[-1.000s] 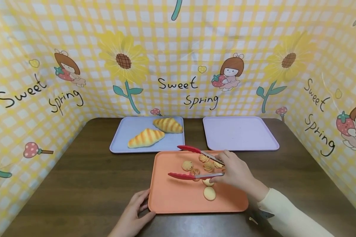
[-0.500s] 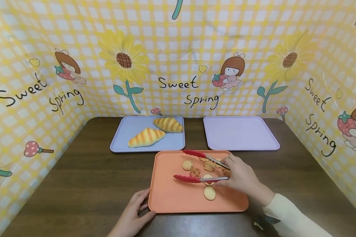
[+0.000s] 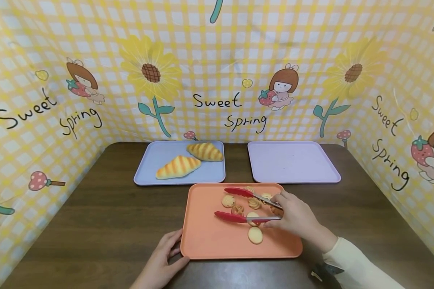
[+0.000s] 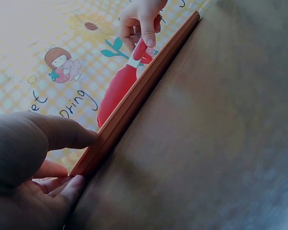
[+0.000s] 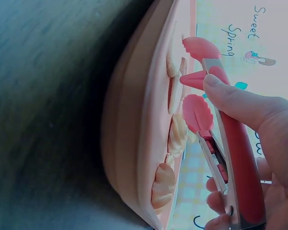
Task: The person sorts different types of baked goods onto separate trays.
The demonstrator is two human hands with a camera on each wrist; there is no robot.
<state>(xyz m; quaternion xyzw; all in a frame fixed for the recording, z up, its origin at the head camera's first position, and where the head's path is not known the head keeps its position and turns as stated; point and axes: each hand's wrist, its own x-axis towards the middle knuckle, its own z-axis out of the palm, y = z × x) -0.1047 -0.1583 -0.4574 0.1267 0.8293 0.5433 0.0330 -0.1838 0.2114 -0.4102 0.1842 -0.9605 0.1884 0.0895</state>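
My right hand (image 3: 293,212) grips metal tongs (image 5: 240,158) with red scalloped tips. The tongs' arms are spread, their tips hanging low over the orange tray (image 3: 206,245) on either side of a pretzel-shaped cookie (image 3: 237,210). Nothing is pinched between them. Left of the upper tip lies a round speckled cookie (image 3: 228,201). Swirled cookies (image 3: 254,204) sit near the tray's back right, partly covered by the tongs and fingers. A plain pale round cookie (image 3: 255,235) rests closer to the front. My left hand (image 3: 162,257) holds the tray's front left corner between thumb and fingers.
A blue tray (image 3: 148,164) with two croissants (image 3: 178,167) stands at the back left. To its right is a lilac tray (image 3: 293,160). Both are on the dark wooden table (image 3: 94,224), which a yellow checked cloth (image 3: 217,52) surrounds on three sides.
The tongs have shifted a little right, and their upper tip has come nearer the front, narrowing the spread. The left hand keeps its place at the tray corner.
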